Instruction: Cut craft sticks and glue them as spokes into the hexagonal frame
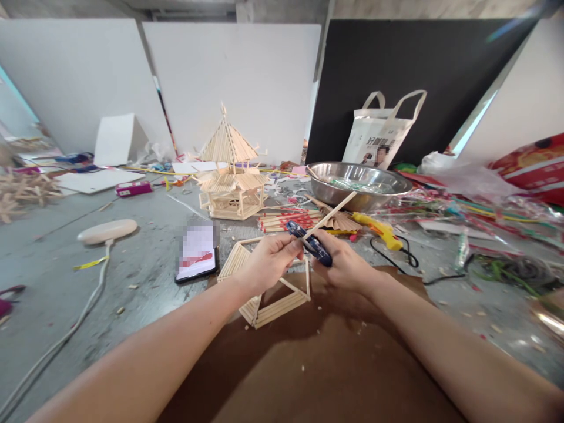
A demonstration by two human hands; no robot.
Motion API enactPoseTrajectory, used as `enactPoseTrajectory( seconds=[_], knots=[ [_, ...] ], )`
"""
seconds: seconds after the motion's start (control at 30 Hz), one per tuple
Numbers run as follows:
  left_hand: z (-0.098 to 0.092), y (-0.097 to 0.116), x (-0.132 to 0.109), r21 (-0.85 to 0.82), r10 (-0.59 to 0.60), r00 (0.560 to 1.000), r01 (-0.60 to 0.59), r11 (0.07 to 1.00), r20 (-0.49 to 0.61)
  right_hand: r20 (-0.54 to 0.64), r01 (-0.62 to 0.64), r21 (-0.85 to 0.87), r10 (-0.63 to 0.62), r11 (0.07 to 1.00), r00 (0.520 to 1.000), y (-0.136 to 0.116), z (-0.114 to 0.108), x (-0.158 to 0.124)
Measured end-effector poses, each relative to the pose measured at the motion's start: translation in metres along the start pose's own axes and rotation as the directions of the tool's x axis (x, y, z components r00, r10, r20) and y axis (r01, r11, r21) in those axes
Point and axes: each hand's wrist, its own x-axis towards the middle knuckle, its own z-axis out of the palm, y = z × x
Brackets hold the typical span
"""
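Near the middle of the view, my left hand [273,261] pinches the lower end of a thin wooden stick [337,212], which slants up to the right. My right hand [341,258] is closed around a dark blue tool [318,249], whose head meets the stick beside my left fingertips. Under both hands lies a flat frame of pale sticks [282,309], partly hidden by my left hand and forearm. It rests partly on a brown sheet [308,376].
Behind the hands stand a pagoda-like stick model [233,191] and a steel basin [361,187]. A phone [197,252] lies left of the frame. Red-marked sticks [288,221] and a yellow corded tool [382,230] lie beyond the hands. A white corded device [108,231] is farther left.
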Motion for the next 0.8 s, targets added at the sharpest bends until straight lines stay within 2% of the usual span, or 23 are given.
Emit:
enactPoseTrajectory(
  seconds=[0.17,0.3,0.43,0.63,0.8],
  knots=[
    [-0.0020,-0.0034,0.0020,-0.160,-0.063,0.997,0.070,0.985,0.047,0.019,-0.010,-0.013,0.010,1.000,1.000,-0.0004,-0.0016,-0.0007],
    [-0.0051,-0.0064,0.0023,-0.314,-0.122,0.979,0.169,0.934,0.166,0.024,-0.016,-0.022,0.017,1.000,1.000,0.0007,-0.0009,-0.0013],
    [-0.0066,-0.0064,0.0010,-0.397,-0.157,0.949,0.260,0.880,0.273,0.027,-0.017,-0.048,0.018,0.999,0.999,0.0008,-0.0011,-0.0017],
    [-0.0055,-0.0054,0.0004,-0.419,-0.169,0.948,0.273,0.866,0.270,0.029,-0.035,-0.074,0.038,0.997,0.999,0.0010,-0.0007,-0.0029],
    [-0.0064,-0.0061,0.0012,-0.339,-0.158,0.960,0.232,0.911,0.232,0.014,-0.069,-0.127,0.071,0.990,0.997,-0.0001,-0.0009,-0.0034]
  ],
)
